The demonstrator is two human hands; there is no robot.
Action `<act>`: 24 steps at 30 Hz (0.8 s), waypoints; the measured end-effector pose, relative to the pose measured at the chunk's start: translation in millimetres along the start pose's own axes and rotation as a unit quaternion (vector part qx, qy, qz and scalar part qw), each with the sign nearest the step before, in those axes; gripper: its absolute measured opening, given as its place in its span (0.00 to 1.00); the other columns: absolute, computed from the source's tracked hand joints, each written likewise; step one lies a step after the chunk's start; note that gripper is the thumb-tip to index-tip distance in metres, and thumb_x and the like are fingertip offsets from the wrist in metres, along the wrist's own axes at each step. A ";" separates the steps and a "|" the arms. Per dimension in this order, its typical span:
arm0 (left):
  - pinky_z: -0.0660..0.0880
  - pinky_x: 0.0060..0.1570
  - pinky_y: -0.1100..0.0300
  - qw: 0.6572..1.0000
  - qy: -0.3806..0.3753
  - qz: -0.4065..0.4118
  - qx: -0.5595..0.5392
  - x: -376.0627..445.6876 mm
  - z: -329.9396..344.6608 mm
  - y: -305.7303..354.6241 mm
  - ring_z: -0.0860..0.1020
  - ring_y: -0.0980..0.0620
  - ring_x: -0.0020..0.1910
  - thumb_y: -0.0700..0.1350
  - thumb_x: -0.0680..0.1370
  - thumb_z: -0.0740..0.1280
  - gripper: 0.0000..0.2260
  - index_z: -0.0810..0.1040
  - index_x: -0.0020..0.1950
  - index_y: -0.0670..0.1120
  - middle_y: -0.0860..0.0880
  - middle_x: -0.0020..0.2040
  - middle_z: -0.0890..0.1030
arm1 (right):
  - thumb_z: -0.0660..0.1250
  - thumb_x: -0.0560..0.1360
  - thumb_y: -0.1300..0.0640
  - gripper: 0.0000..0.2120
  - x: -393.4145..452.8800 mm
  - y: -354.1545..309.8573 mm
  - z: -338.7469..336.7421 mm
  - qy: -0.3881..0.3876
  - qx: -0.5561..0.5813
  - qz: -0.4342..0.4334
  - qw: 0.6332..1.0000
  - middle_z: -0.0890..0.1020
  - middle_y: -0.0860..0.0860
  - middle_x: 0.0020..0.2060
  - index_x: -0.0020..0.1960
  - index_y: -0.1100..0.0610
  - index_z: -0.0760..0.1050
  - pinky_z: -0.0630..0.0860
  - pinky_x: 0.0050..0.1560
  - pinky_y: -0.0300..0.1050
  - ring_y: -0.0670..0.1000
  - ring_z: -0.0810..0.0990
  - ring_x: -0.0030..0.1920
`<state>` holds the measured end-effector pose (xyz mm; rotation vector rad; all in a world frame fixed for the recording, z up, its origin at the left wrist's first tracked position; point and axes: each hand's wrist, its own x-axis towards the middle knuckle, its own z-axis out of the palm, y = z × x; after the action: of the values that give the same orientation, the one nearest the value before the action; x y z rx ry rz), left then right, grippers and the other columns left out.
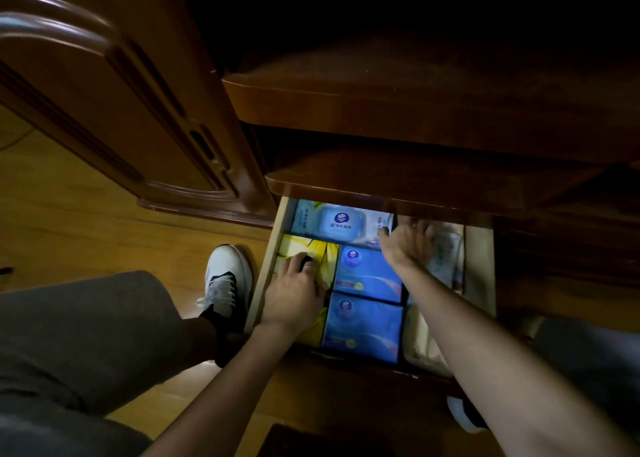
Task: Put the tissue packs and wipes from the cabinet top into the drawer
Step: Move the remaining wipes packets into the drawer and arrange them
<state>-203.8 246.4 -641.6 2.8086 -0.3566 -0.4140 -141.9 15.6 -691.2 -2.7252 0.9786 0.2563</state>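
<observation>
Below the dark cabinet top [381,110], at lower centre of the frame, the drawer [268,266] stands pulled open and both hands reach into it. At its far edge lies a pale blue wipes pack [337,222] with a lidded flap. Just below it, two blue tissue packs [369,274] lie one before the other in the middle of the drawer, touching. Along the drawer's left side lies a yellow pack [325,252]; the left hand [294,292] rests flat on it, fingers spread and relaxed. The right hand [408,243] is at the upper right of the drawer, its fingers bent onto a pale pack [446,259] beside the wipes; whether it grips that pack I cannot tell, as the hand is blurred. At left of the drawer, a white shoe [227,276] stands on the wooden floor [69,221], and a carved cabinet door [114,103] fills the upper left
</observation>
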 end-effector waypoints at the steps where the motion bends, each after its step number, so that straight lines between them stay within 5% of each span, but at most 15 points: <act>1: 0.76 0.57 0.49 1.000 0.009 -0.018 -0.011 4.3 0.9 3.3 0.69 0.45 0.67 0.54 0.78 0.64 0.20 0.75 0.68 0.48 0.49 0.68 0.72 | 0.65 0.76 0.40 0.28 -0.4 9.6 -2.1 0.032 -0.018 0.006 0.999 0.75 0.62 0.65 0.65 0.61 0.75 0.66 0.65 0.56 0.62 0.69 0.67; 4: 0.75 0.55 0.48 0.998 0.032 -0.049 -0.026 10.6 5.3 6.6 0.70 0.44 0.63 0.55 0.77 0.65 0.19 0.77 0.65 0.47 0.47 0.63 0.75 | 0.68 0.73 0.36 0.34 -1.1 38.5 -5.6 0.059 -0.074 0.033 0.995 0.73 0.61 0.65 0.67 0.61 0.70 0.68 0.60 0.55 0.62 0.69 0.64; 7: 0.76 0.53 0.49 0.997 0.054 -0.050 -0.030 8.3 10.1 5.9 0.70 0.44 0.63 0.54 0.76 0.67 0.20 0.77 0.65 0.47 0.47 0.63 0.75 | 0.70 0.70 0.35 0.43 0.7 53.2 0.4 -0.028 -0.113 0.073 0.990 0.68 0.61 0.68 0.74 0.59 0.61 0.72 0.59 0.58 0.61 0.68 0.65; 10: 0.76 0.55 0.50 0.998 0.038 -0.049 -0.027 6.9 9.5 2.9 0.68 0.45 0.66 0.54 0.76 0.67 0.21 0.76 0.67 0.47 0.48 0.65 0.74 | 0.73 0.71 0.44 0.46 8.9 53.8 7.6 -0.081 -0.104 0.075 0.988 0.63 0.63 0.73 0.78 0.60 0.53 0.74 0.60 0.60 0.63 0.65 0.68; 16: 0.75 0.55 0.51 0.998 0.027 -0.051 -0.035 7.8 5.3 0.4 0.69 0.47 0.66 0.55 0.76 0.67 0.20 0.77 0.66 0.50 0.49 0.66 0.74 | 0.71 0.75 0.55 0.35 21.3 54.0 3.2 -0.083 -0.089 0.054 0.991 0.65 0.67 0.71 0.75 0.65 0.58 0.74 0.62 0.58 0.66 0.69 0.67; 19: 0.76 0.51 0.51 0.997 0.039 -0.055 -0.027 7.1 5.1 2.0 0.70 0.46 0.64 0.56 0.75 0.68 0.19 0.77 0.64 0.51 0.49 0.64 0.75 | 0.60 0.82 0.59 0.23 22.2 56.5 1.1 -0.037 -0.069 0.024 0.997 0.68 0.70 0.70 0.73 0.68 0.60 0.74 0.60 0.60 0.69 0.70 0.66; 21: 0.77 0.51 0.50 0.997 0.044 -0.057 -0.022 7.1 5.0 3.0 0.71 0.45 0.63 0.55 0.75 0.67 0.18 0.78 0.63 0.51 0.49 0.63 0.75 | 0.51 0.84 0.62 0.19 21.4 57.0 -3.5 0.004 -0.082 -0.025 0.996 0.71 0.71 0.67 0.72 0.69 0.62 0.75 0.57 0.62 0.70 0.72 0.65; 24: 0.77 0.50 0.50 0.997 0.049 -0.059 -0.015 6.8 5.0 5.1 0.71 0.45 0.63 0.55 0.75 0.67 0.18 0.78 0.62 0.50 0.48 0.63 0.75 | 0.54 0.82 0.62 0.17 14.6 51.6 -10.4 0.044 -0.139 -0.166 0.975 0.78 0.67 0.62 0.70 0.65 0.67 0.77 0.53 0.59 0.67 0.77 0.61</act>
<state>-200.1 238.5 -646.4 2.8159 -0.1622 -0.3012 -163.0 -34.8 -692.9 -3.1215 0.5220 0.2284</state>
